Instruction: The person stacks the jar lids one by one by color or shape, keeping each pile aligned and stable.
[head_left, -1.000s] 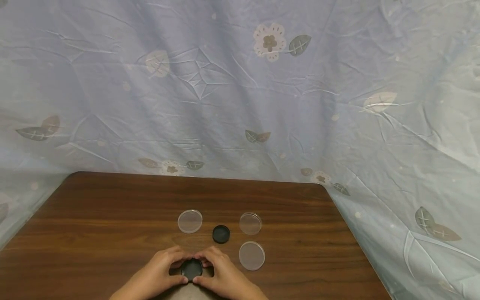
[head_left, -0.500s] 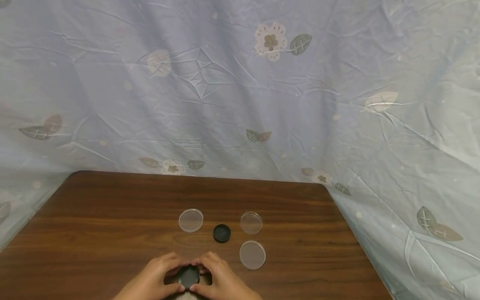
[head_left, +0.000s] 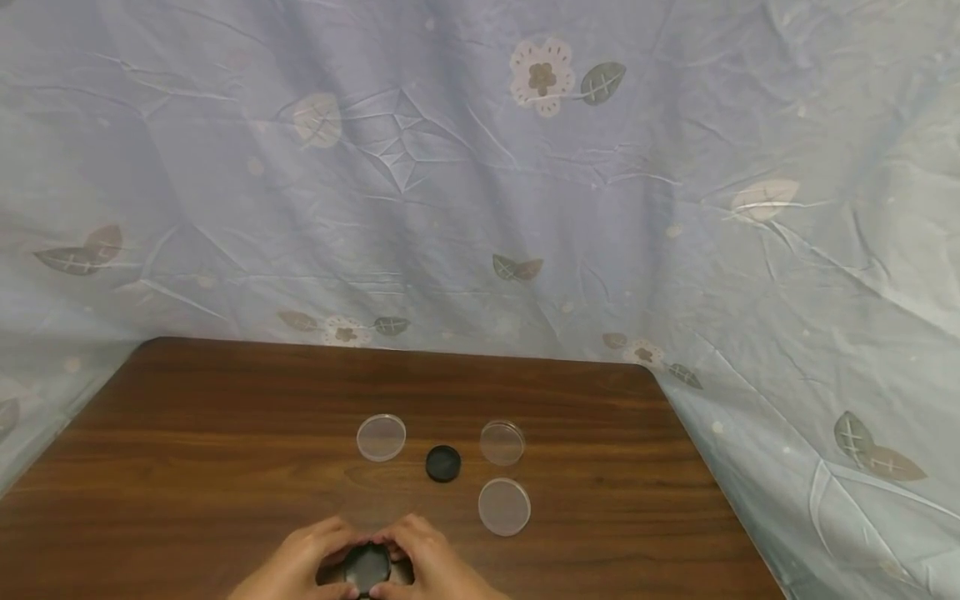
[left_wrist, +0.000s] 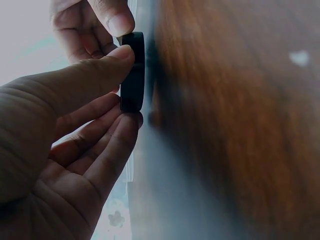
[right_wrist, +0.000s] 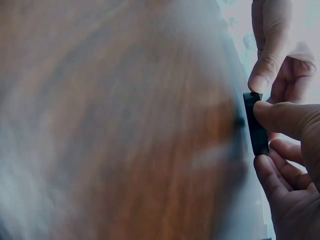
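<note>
Both hands hold one small black round lid (head_left: 367,568) low in the head view, near the bottom of the frame. My left hand (head_left: 306,560) pinches its left side between thumb and fingers. On the opposite side, my right hand (head_left: 431,560) grips it the same way. In the left wrist view the lid (left_wrist: 132,72) appears edge-on, a thick dark rim with the thumb on it. The right wrist view likewise shows the lid (right_wrist: 256,125) from the side, a thumb and fingertips against it. The lid's underside is hidden.
A second black round lid (head_left: 443,463) lies on the brown wooden table (head_left: 225,433) ahead of the hands. Around it lie clear round dishes or lids: one at the left (head_left: 381,437), one at the back right (head_left: 502,442) and another nearer (head_left: 504,507). A flowered curtain (head_left: 450,208) surrounds the table.
Both hands have drawn the black lid down and slightly left in the head view, toward the person. Their grip stays. The things lying on the table keep their places.
</note>
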